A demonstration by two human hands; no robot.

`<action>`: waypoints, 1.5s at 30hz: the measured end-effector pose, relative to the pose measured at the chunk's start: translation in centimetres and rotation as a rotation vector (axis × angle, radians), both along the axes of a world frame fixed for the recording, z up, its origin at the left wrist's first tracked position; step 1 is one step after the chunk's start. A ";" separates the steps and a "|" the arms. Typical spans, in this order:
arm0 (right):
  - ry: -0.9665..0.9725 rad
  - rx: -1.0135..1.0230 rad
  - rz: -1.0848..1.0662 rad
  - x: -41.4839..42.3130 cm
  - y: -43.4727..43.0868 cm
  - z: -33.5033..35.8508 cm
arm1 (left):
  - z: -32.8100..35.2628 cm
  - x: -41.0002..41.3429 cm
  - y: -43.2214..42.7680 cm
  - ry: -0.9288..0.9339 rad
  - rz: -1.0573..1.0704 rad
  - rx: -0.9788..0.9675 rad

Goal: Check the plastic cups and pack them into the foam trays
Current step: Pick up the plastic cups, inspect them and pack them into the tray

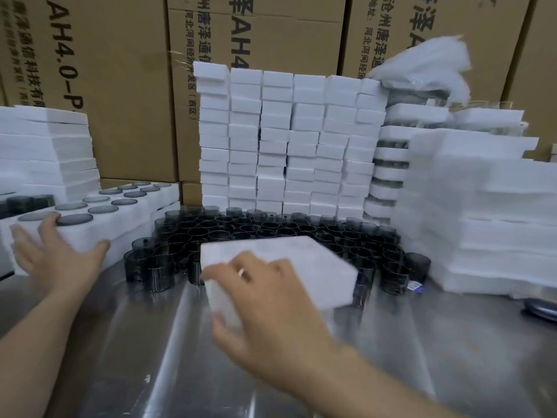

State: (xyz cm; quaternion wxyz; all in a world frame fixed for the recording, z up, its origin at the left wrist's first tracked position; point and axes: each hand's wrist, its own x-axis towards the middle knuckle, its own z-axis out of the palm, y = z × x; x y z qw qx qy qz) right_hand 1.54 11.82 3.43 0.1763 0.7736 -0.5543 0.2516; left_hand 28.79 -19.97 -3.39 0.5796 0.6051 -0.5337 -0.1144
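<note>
Head view. The right hand (271,300) grips a white foam tray (289,260) at its near corner. The fingers are curled over the top face and the thumb is underneath, so the hand is clamped on the foam. The tray is tilted and sits above the front rows of the plastic cups (271,227). Its surface is motion-blurred, so its pockets cannot be made out.

The cups are dark, translucent and upright. They stand packed together on the steel table (391,357), between the foam piles.

The left hand (51,251) rests on the near end of a filled tray (120,218) at the left. Its fingers are straight and spread apart on the top face, and the thumb lies along the front side. The pockets of this tray hold cups in two rows, showing as grey discs.

Stacked foam blocks (286,146) form a wall behind the cups. Cardboard cartons (120,86) stand behind that.
</note>
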 end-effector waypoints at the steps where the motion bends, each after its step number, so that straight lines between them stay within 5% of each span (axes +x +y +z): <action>1: 0.032 0.087 -0.017 0.5 -0.7 -1.5 | 0.0 -0.1 0.1 -0.002 0.011 0.001; 5: 0.181 0.164 -0.067 0.1 -2.6 -3.3 | 0.6 -0.7 1.2 -0.047 0.093 -0.032; 10: 0.136 0.178 -0.151 -1.7 -2.6 -1.5 | 0.9 -1.1 2.1 -0.056 0.101 -0.006; 22: -0.089 0.173 0.121 -5.8 6.6 -1.0 | 0.3 -0.1 0.8 -0.041 0.081 0.030; 28: 0.167 0.331 -0.108 -9.4 5.7 -1.3 | 0.3 -0.3 1.1 -0.025 0.069 0.003; 39: 0.180 0.389 -0.082 -11.4 4.6 0.8 | 1.0 -1.2 2.4 0.010 0.085 0.019; 45: -0.095 0.357 -0.080 -12.8 3.1 2.4 | 3.4 -4.0 5.2 -0.014 0.071 -0.078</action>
